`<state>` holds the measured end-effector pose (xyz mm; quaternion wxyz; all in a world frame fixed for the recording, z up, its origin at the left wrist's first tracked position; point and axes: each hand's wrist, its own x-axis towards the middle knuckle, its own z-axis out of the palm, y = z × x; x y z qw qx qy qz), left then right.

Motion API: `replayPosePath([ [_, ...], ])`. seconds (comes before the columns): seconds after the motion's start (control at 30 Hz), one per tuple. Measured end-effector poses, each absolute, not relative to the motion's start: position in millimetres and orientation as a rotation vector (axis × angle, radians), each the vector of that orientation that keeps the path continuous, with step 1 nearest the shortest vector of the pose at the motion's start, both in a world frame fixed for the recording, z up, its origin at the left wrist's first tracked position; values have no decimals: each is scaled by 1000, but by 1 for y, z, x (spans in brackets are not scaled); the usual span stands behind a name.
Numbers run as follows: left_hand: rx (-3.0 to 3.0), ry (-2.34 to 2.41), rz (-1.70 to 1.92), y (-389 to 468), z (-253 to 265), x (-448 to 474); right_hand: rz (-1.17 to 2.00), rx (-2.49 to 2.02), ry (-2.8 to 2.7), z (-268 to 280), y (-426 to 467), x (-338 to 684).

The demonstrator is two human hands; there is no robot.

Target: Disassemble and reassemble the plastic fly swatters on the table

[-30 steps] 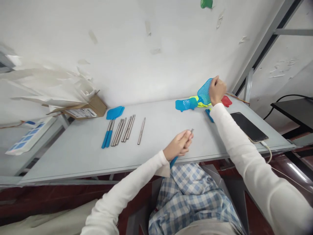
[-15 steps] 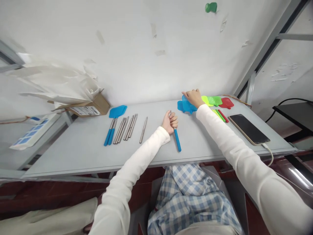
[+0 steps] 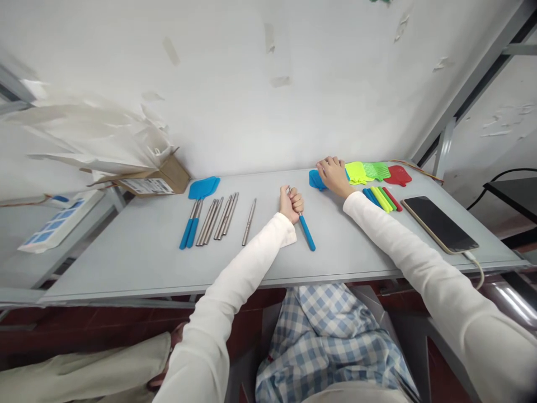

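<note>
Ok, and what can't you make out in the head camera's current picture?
All in the head view:
- Blue swatter mesh: the right hand covers part, so the number of heads is unclear.
- Blue-handled rod: the left hand hides part of its metal shaft.
- Box label: print too small to read.
- Green thing on the wall: cut off by the top edge.

The left arm [image 3: 226,296], in a long white sleeve, goes over the front edge of the long, flat grey worktop [image 3: 142,252]. The loose cuff [image 3: 287,228] sits at the wrist. The left hand [image 3: 291,205] is near the middle, curled up tight like a fist. The right arm [image 3: 419,257], in white too, reaches farther. The right hand [image 3: 335,176] is palm down, close to the back edge, fingers pointing back and a bit left.
</note>
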<state>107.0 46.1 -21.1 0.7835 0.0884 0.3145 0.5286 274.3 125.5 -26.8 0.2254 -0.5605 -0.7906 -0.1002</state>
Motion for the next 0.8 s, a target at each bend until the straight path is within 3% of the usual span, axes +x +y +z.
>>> replayPosePath([
  [0.3,236,590,1431,44,-23,95,54,-1142,-2502,-39,37,251],
  [0.8,180,607,1435,44,-20,88,367,-808,-2562,-46,37,249],
])
